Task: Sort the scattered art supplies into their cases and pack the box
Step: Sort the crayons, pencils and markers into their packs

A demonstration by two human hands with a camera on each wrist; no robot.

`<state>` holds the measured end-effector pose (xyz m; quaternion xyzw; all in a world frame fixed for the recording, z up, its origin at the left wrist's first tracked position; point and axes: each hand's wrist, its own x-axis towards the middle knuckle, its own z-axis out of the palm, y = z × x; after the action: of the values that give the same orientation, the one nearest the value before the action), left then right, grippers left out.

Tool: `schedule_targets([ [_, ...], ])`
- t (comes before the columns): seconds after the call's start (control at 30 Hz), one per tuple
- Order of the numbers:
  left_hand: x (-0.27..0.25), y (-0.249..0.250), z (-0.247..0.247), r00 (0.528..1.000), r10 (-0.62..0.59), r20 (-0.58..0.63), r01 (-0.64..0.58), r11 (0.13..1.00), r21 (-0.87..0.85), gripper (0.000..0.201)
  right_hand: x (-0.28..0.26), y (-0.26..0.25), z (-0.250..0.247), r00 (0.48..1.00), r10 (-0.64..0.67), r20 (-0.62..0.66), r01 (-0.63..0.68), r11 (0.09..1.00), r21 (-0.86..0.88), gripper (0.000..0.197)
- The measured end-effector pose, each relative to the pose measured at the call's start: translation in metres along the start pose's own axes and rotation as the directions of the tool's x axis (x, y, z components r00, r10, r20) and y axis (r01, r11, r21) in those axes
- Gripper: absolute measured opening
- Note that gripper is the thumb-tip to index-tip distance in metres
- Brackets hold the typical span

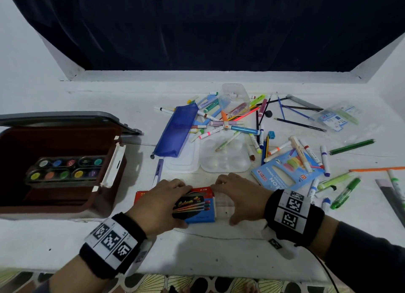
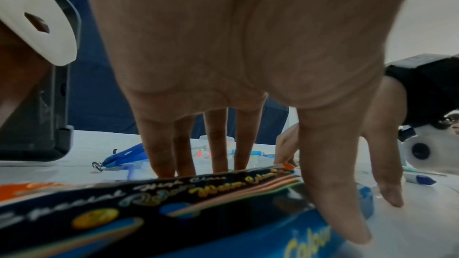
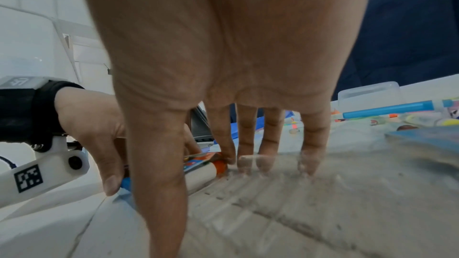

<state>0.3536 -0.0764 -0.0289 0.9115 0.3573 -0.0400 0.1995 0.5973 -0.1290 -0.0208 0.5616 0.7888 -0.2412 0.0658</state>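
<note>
- Presently, the left hand lies over the red-and-blue pencil box, which sits flat on the counter near its front edge, about midway along.
- Grip state, left hand: fingers hooked over the far edge of the box and thumb against its near edge — clamped on the box across its width. In the left wrist view the fingertips come down behind the far edge.
- The right hand stands just right of the box. Its fingers point down at the counter, spread; the forefinger meets the far right corner of the box.
- Grip state, right hand: fingers apart and nearly straight, thumb down on the counter, nothing held.
- The open brown case stands at the left end of the counter, lid raised. A tray of watercolour pans rests inside it.
- Toward the back edge lie the blue zip pouch, a clear tub and a scatter of markers and pencils.
- A white paint palette lies beyond the hands — between them and the scatter.
- A light-blue coloured-pencil carton lies right of the palette, with markers across its top.
- Green markers lie toward the right end of the counter.
</note>
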Motion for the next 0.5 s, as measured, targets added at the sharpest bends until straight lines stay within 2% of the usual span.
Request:
schedule_targets([
  [0.17,-0.004,0.001,-0.003,1.000,-0.025,0.011,0.025,0.999,-0.025,0.085,0.004,-0.004,0.004,0.998,-0.005,-0.070,0.011,0.996,0.086,0.084],
  [0.3,-0.004,0.003,-0.004,0.999,-0.042,0.034,0.043,0.999,-0.026,0.085,0.003,-0.006,0.005,0.997,0.015,-0.069,-0.008,0.995,0.096,0.085],
  [0.5,-0.002,-0.002,-0.006,0.997,-0.040,0.072,0.046,0.996,-0.080,0.101,-0.008,-0.011,0.002,0.993,0.086,-0.076,-0.087,0.996,-0.010,0.099],
])
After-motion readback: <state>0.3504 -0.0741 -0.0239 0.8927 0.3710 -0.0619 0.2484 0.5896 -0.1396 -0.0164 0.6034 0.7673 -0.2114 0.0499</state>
